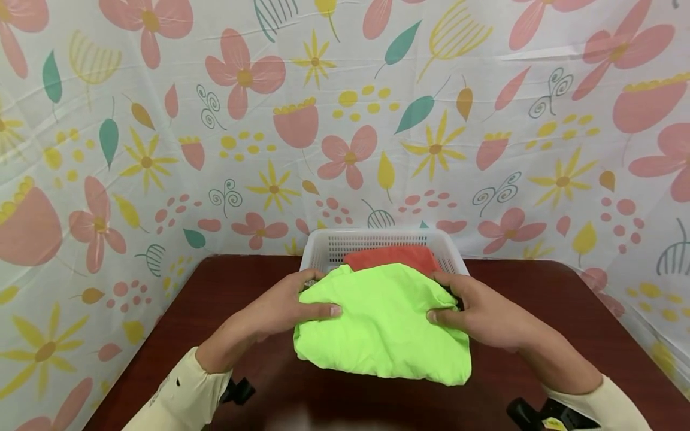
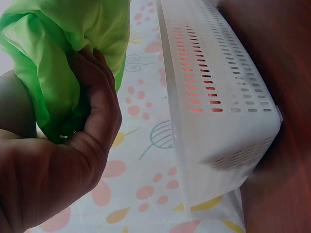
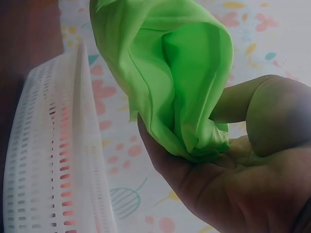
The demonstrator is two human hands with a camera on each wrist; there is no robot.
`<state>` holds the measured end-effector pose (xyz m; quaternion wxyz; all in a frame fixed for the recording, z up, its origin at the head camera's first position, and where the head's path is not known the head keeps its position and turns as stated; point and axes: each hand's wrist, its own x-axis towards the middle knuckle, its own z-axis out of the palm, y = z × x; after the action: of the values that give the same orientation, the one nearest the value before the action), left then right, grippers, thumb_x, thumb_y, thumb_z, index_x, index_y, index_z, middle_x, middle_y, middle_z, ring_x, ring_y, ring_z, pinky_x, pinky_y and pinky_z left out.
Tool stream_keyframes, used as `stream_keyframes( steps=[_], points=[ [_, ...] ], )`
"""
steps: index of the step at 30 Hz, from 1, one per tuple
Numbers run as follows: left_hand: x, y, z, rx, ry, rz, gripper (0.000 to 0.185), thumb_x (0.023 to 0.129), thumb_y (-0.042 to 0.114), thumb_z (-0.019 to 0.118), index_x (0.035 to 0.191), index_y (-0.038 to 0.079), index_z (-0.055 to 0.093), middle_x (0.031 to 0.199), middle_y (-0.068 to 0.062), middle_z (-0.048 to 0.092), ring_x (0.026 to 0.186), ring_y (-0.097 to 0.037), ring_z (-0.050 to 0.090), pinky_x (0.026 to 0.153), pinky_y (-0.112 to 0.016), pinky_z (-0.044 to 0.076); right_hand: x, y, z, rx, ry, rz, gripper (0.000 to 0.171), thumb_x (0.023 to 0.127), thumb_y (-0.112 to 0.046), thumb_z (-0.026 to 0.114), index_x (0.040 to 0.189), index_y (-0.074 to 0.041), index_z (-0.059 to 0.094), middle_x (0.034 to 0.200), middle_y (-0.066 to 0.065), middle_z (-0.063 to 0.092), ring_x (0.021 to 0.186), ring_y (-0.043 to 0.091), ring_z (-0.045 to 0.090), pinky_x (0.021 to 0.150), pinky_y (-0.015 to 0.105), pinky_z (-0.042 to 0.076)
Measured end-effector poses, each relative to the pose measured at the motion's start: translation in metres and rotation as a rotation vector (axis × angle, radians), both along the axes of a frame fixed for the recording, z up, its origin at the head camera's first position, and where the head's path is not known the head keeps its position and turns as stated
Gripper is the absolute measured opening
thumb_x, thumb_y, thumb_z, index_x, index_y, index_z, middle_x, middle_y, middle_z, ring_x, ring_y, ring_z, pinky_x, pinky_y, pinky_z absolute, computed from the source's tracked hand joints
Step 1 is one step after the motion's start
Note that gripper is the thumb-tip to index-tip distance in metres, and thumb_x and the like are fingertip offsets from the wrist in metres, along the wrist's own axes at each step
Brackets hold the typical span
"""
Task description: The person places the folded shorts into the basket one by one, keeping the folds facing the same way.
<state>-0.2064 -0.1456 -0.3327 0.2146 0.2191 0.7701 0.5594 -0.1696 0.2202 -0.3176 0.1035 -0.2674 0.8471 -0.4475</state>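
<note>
Head view | bright green cloth [image 1: 383, 326] folded, bunched | both hands' fingers [image 1: 323, 311] gripping it

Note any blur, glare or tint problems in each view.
Head view: sharp, evenly lit, faint sheen on the table. Left wrist view: soft, washed out; basket glows red through its slots. Right wrist view: hazy, green cloth close and soft.

Backdrop: white floral sheet [image 1: 345, 120] hung behind and along both sides of the counter [image 1: 539, 311], printed with pink flowers, yellow starbursts, teal leaves and grey swirls. Creases show across the cloth. The counter is dark reddish-brown, glossy, with a soft glare near its front edge. Light is even, likely from overhead. Floor not in view.
</note>
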Motion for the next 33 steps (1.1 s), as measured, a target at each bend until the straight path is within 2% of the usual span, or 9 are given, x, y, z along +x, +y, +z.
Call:
stream_keyframes(
  steps=[11,17,23,26,30,33],
  points=[
    [-0.017,-0.001,0.006,-0.061,0.024,0.042,0.057,0.093,0.031,0.085,0.135,0.006,0.055,0.111,-0.011,0.074,0.084,-0.028,0.078,0.077,-0.038,0.063,-0.02,-0.003,0.006,-0.046,-0.084,0.008,0.039,0.102,-0.012,0.07,0.135,0.004,0.056,0.114,0.016,0.07,0.097,0.027,0.074,0.081,0.037,0.062],
    [-0.028,-0.002,0.005,-0.066,0.02,0.034,0.056,0.094,0.033,0.083,0.135,0.006,0.055,0.11,-0.011,0.075,0.085,-0.029,0.078,0.078,-0.038,0.063,-0.029,-0.004,0.007,-0.013,-0.075,-0.021,0.035,0.102,-0.013,0.07,0.132,0.0,0.058,0.114,0.013,0.071,0.101,0.028,0.072,0.084,0.034,0.06],
    [-0.04,-0.004,0.006,-0.097,0.025,0.041,0.053,0.095,0.035,0.082,0.135,0.009,0.058,0.109,-0.011,0.076,0.086,-0.027,0.077,0.081,-0.036,0.061,-0.041,-0.006,0.007,0.035,-0.051,-0.06,0.035,0.1,-0.016,0.072,0.13,0.0,0.062,0.108,0.009,0.071,0.096,0.025,0.07,0.082,0.032,0.057],
    [-0.046,-0.003,0.007,-0.132,0.038,0.055,0.058,0.095,0.039,0.081,0.139,0.01,0.057,0.113,-0.008,0.074,0.089,-0.024,0.076,0.083,-0.034,0.06,-0.048,-0.005,0.007,0.018,-0.058,-0.057,0.041,0.1,-0.013,0.07,0.138,0.001,0.059,0.113,0.011,0.071,0.098,0.024,0.071,0.084,0.032,0.058],
    [-0.055,-0.001,0.007,-0.173,0.04,0.076,0.067,0.094,0.044,0.081,0.145,0.01,0.054,0.118,-0.006,0.072,0.092,-0.02,0.073,0.087,-0.033,0.057,-0.058,-0.005,0.006,-0.036,-0.121,-0.046,0.045,0.102,-0.009,0.068,0.142,0.005,0.054,0.118,0.016,0.069,0.096,0.025,0.072,0.083,0.034,0.06],
    [-0.06,0.001,0.008,-0.196,0.026,0.089,0.076,0.094,0.046,0.08,0.151,0.008,0.05,0.128,-0.007,0.068,0.104,-0.02,0.07,0.096,-0.037,0.054,-0.063,-0.006,0.005,-0.055,-0.168,-0.058,0.042,0.104,-0.01,0.066,0.14,0.007,0.053,0.116,0.019,0.067,0.09,0.028,0.072,0.08,0.036,0.06]
  ],
)
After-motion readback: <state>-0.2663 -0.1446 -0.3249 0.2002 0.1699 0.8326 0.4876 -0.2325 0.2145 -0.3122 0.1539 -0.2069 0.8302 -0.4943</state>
